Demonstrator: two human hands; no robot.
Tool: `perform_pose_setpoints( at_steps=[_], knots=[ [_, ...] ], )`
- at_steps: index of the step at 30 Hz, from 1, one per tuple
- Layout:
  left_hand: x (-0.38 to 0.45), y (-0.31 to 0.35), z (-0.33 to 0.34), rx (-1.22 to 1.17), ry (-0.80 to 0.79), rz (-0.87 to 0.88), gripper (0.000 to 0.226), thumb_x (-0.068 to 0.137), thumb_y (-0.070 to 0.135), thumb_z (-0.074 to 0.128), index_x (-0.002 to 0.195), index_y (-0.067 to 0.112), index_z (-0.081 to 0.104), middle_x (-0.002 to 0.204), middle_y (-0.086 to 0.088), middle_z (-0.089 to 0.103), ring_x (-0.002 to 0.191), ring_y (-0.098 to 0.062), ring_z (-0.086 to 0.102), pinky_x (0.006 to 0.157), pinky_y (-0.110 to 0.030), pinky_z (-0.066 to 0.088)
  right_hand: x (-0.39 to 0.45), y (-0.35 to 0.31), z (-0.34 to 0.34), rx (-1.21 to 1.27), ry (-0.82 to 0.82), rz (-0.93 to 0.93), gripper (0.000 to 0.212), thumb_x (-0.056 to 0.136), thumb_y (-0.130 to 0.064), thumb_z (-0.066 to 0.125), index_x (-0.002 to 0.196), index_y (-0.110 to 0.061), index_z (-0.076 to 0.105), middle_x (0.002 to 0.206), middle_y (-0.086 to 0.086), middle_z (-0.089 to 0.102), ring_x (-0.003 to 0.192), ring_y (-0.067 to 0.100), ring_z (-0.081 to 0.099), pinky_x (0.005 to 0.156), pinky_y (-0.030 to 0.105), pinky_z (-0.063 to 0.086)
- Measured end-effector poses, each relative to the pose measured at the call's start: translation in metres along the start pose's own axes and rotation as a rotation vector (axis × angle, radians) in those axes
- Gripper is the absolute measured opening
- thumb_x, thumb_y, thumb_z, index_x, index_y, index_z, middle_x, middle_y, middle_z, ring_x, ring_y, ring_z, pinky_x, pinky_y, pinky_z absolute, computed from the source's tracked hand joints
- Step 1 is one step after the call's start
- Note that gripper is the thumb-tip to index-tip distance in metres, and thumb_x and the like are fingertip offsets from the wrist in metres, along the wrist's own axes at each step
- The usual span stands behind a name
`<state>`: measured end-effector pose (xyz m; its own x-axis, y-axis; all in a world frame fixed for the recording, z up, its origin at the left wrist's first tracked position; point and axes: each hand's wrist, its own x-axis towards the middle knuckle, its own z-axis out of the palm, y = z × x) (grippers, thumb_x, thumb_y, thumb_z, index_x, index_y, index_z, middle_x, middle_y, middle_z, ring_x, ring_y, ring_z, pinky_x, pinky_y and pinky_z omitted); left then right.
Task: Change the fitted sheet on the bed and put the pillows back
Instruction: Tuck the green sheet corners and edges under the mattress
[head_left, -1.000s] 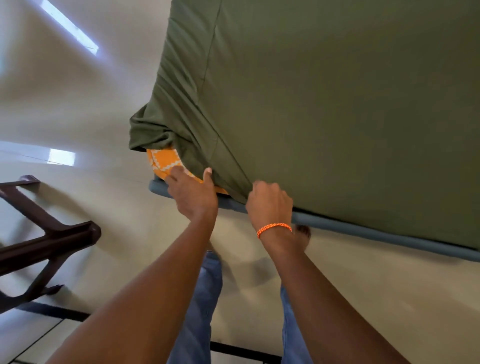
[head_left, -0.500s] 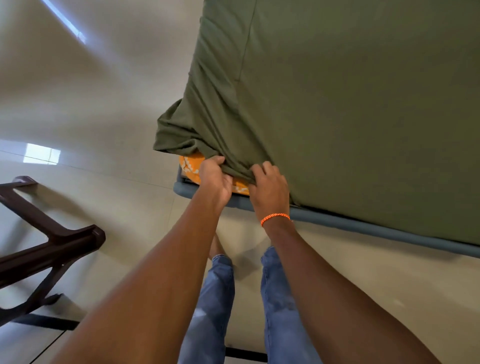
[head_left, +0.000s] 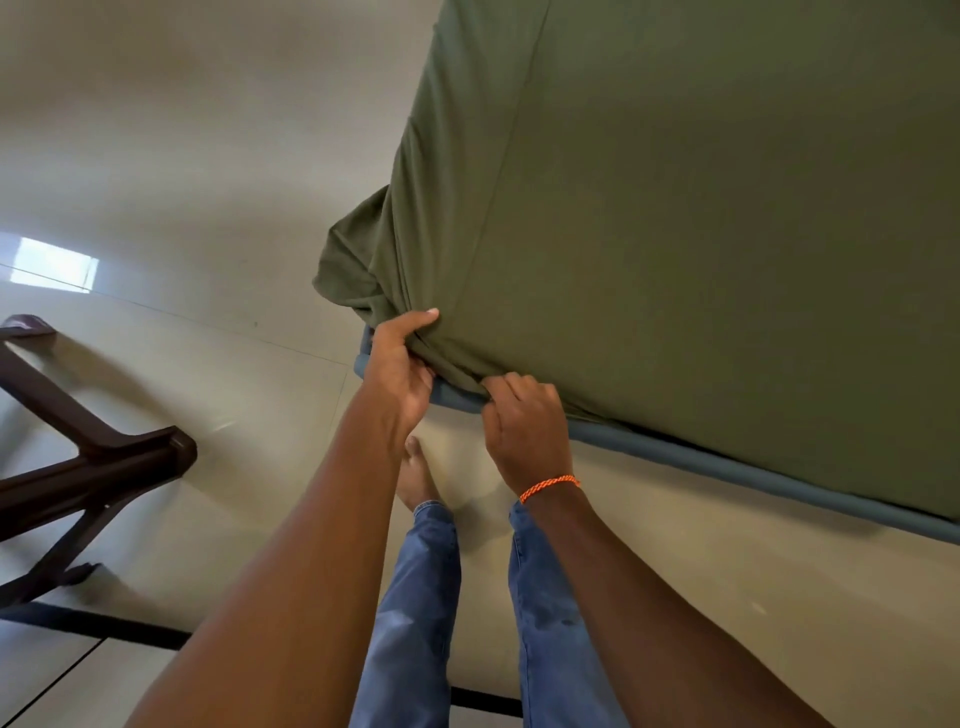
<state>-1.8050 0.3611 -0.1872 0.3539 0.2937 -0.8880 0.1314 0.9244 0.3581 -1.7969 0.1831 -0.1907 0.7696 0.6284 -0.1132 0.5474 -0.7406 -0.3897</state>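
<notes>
A green sheet covers the bed and fills the top right of the view. It lies smooth and flat on top. At the near corner it bunches up into thick folds, and a loose lump of it hangs out past the corner to the left.

The left hand is right at that corner. It grips the bunched sheet, with the thumb on top of the folds and the other fingers curled under them. The sheet sits above and to the right of this hand.

The right hand is just beside the left hand, a little to its right. Its fingers are curled, and the tips pinch the edge of the sheet where it meets the rail. The sheet lies just above this hand. An orange band is tied round the right wrist.

The rail is blue-grey and runs under the sheet along the near side of the bed, from the corner to the right edge of the view.

Below the hands are two legs in blue jeans, and one bare foot stands on the pale floor. A dark brown chair is on the left, well apart from the bed.
</notes>
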Motion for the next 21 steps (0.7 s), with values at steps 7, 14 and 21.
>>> perform_pose_setpoints(
  at_steps=[7,14,21],
  knots=[
    [-0.009,0.013,-0.007,-0.148,-0.138,-0.096,0.053,0.092,0.005,0.056,0.145,0.006,0.058,0.136,-0.017,0.068,0.126,-0.037,0.066,0.107,-0.06,0.05,0.015,-0.014,-0.01,0.101,0.033,0.107,0.03,0.086,-0.015,0.046,0.104,-0.013,0.07,0.085,0.003,0.061,0.076,0.026,0.053,0.067,0.041,0.043],
    [-0.001,0.034,-0.01,-0.169,0.0,-0.009,0.046,0.09,0.017,0.08,0.132,0.005,0.067,0.123,-0.013,0.076,0.114,-0.027,0.074,0.096,-0.045,0.061,0.032,-0.033,-0.01,0.124,0.029,0.087,0.02,0.086,-0.011,0.053,0.099,-0.014,0.067,0.087,0.0,0.06,0.077,0.023,0.054,0.067,0.041,0.047],
    [0.009,0.031,-0.052,0.051,0.237,0.097,0.033,0.089,0.003,0.079,0.12,0.007,0.067,0.112,-0.011,0.076,0.1,-0.025,0.074,0.089,-0.043,0.063,0.039,-0.05,0.0,0.095,-0.045,-0.09,0.016,0.09,-0.01,0.055,0.1,-0.013,0.067,0.094,0.002,0.063,0.083,0.023,0.054,0.07,0.036,0.046]
  ],
)
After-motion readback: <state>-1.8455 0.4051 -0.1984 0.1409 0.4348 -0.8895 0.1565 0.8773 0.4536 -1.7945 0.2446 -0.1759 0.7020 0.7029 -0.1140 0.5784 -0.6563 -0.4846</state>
